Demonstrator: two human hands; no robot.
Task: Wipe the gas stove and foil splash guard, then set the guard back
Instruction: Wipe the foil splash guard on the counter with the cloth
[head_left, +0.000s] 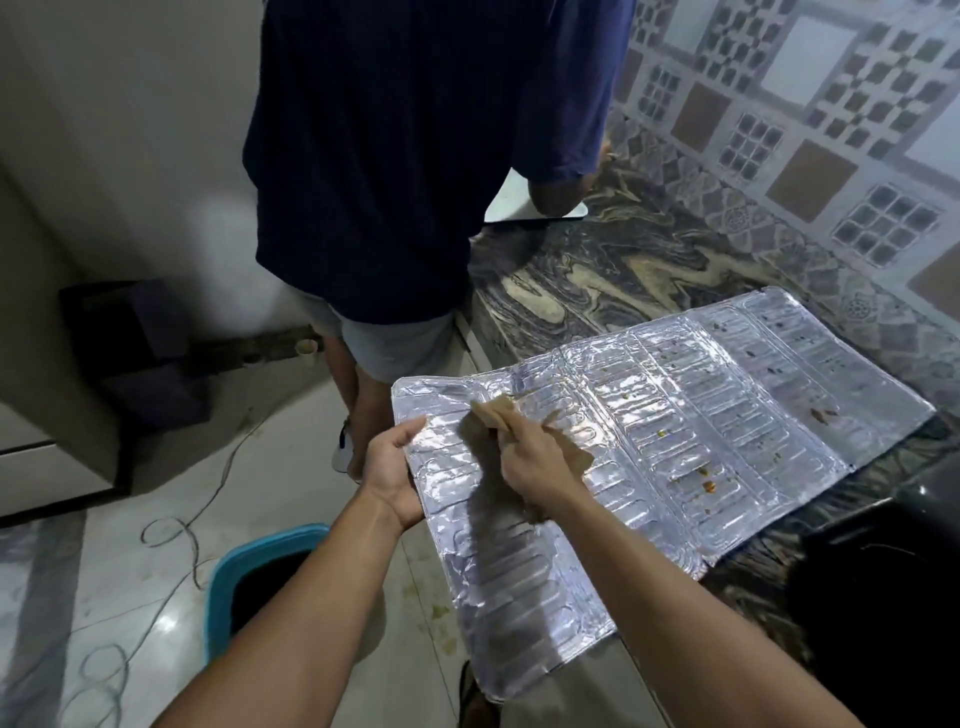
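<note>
We held the creased silver foil splash guard, unfolded into ribbed panels, half on the swirled dark marble counter and half out over the glossy tiled floor; our left hand gripped its near-left edge, thumb curled over the top; our right hand was closed on a crumpled tan cloth, pressing it against the leftmost panel; brown and yellow food specks dotted the panels to the right; the black gas stove sat at the right edge, touching the guard's near corner; a blue-rimmed bin stood on the floor below our left arm; a second person in a navy shirt and pale shorts stood at the counter beyond, back turned to us.
</note>
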